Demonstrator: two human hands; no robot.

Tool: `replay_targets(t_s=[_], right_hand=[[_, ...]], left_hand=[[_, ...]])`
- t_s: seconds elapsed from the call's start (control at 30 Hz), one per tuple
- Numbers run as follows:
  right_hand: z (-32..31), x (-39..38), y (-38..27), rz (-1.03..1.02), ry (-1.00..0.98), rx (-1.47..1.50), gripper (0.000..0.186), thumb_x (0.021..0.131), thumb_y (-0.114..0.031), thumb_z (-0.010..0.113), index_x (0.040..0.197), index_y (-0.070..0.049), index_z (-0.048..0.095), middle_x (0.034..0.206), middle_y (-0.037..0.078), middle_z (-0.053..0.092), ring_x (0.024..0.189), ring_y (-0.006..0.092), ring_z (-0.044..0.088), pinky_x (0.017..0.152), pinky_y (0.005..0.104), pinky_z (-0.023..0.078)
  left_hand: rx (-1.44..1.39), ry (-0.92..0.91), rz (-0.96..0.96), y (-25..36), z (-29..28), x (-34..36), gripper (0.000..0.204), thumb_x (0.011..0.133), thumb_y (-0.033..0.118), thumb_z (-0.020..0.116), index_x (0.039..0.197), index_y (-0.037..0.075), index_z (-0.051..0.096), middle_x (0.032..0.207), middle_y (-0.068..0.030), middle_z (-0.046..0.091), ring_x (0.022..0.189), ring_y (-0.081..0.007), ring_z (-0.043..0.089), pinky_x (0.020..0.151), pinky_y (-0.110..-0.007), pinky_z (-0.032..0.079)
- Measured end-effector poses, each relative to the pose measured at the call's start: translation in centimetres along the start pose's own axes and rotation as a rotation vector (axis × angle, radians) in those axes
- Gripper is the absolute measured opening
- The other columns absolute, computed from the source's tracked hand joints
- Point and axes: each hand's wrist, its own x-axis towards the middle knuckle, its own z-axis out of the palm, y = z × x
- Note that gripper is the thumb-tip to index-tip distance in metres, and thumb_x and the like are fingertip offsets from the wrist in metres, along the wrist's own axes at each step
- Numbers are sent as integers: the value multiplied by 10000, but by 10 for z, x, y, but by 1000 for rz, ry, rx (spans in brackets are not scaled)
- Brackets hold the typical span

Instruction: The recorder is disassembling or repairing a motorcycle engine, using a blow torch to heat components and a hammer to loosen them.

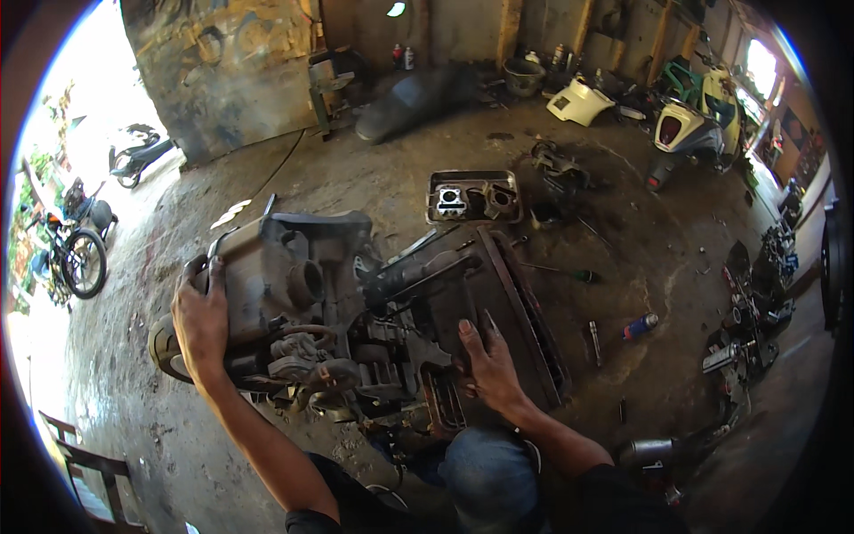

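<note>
A greasy scooter engine unit (302, 303) with its small rear wheel (165, 349) lies on the concrete floor in front of me. My left hand (200, 325) grips the grey casing at the unit's left end, just above the wheel. My right hand (487, 363) presses flat, fingers spread, on a dark ribbed panel (498, 303) that lies against the engine's right side. A black tube and cables (418, 271) run across the middle between the two hands.
A metal tray (436, 214) holding engine parts sits beyond the engine. A screwdriver (560, 271), a blue spray can (640, 327) and small tools lie to the right. Scooter body panels (583, 100), a scooter (698, 125) and a black seat (409, 98) are at the back; motorbikes (76, 245) stand outside left.
</note>
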Motion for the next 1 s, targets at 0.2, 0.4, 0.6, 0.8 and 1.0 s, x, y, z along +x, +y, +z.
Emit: replay_targets(t_s=[0.2, 0.4, 0.6, 0.8, 1.0], right_hand=[[-29, 0, 12, -110, 276, 388, 465, 1017, -582, 449, 1086, -122, 439, 700, -3, 454, 400, 94, 387, 360, 268, 322], [-3, 1, 22, 92, 149, 97, 466, 1006, -556, 511, 1158, -118, 463, 677, 9, 436, 428, 80, 382, 371, 269, 320], [-24, 7, 29, 133, 173, 416, 685, 1006, -588, 474, 1510, -154, 312, 730, 9, 465, 466, 73, 368, 418, 240, 317], [-5, 1, 24, 158, 61, 201, 679, 1010, -588, 452, 1492, -117, 358, 716, 7, 455, 450, 88, 359, 408, 248, 306], [-11, 15, 66, -413, 223, -144, 484, 1008, -528, 510, 1257, -113, 489, 697, -3, 451, 452, 82, 353, 413, 248, 308]], left_hand=[[-7, 23, 63, -6, 5, 1, 566, 970, 472, 608, 1255, -16, 644, 1171, -298, 656, 1116, -454, 617, 962, -478, 460], [13, 8, 39, -1, 3, 2, 605, 973, 518, 575, 1218, -31, 647, 1157, -307, 658, 1137, -456, 611, 970, -492, 456], [38, 9, 30, -5, 6, 4, 612, 966, 510, 589, 1228, -40, 644, 1159, -319, 652, 1126, -468, 609, 970, -490, 454], [35, 29, 11, -3, 0, -1, 581, 959, 464, 616, 1215, -57, 645, 1153, -328, 649, 1131, -475, 602, 985, -481, 449], [82, -29, -14, 4, 0, 2, 534, 976, 432, 595, 1250, -24, 645, 1205, -296, 646, 1167, -445, 598, 1005, -466, 443]])
